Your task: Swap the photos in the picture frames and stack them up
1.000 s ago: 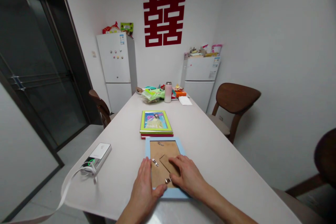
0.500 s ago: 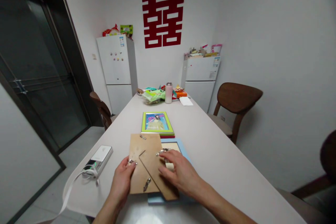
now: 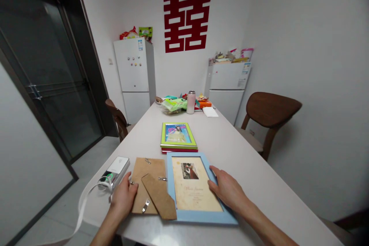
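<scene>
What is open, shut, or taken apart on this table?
Blue picture frame: open, back off, paper insert showing.
Brown backing board: removed, flat beside the frame, stand flap lifted.
Green picture frame: assembled, stacked on another frame.
Left hand: on the board.
Right hand: on the blue frame's edge.

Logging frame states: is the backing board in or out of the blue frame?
Out. The backing board lies on the table left of the blue frame, under the left hand; the frame's paper insert is exposed.
</scene>
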`<move>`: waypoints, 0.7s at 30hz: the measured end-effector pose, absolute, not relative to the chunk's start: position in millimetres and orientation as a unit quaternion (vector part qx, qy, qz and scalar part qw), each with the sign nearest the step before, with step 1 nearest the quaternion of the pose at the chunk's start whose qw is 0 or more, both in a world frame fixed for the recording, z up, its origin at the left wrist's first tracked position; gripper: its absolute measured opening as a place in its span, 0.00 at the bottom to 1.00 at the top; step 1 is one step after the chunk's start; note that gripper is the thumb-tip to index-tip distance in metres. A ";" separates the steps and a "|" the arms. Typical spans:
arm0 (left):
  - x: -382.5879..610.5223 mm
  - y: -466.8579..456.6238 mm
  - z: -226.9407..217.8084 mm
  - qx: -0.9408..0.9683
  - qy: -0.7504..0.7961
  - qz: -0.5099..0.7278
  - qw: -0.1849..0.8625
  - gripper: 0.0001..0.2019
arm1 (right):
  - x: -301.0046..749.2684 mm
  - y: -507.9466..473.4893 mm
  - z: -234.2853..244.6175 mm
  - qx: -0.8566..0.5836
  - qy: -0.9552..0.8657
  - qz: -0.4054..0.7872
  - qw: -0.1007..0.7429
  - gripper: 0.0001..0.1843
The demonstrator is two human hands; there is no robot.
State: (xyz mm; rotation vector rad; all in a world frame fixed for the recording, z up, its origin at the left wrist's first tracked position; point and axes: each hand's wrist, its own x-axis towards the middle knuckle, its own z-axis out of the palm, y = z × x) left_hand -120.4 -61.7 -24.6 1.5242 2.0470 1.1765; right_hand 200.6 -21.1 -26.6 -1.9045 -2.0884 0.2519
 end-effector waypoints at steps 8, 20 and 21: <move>-82.4 -72.8 -24.9 0.663 0.667 0.335 0.059 0.21 | 208.1 -16.9 -19.0 -0.674 -0.674 0.168 0.253 0.29; 58.0 -83.3 4.4 0.794 0.448 0.360 0.199 0.29 | 198.3 -42.7 24.8 -0.512 -0.476 0.561 0.445 0.43; 58.4 -82.0 8.3 0.801 0.439 0.364 0.183 0.28 | 198.7 -41.7 24.4 -0.515 -0.483 0.553 0.442 0.43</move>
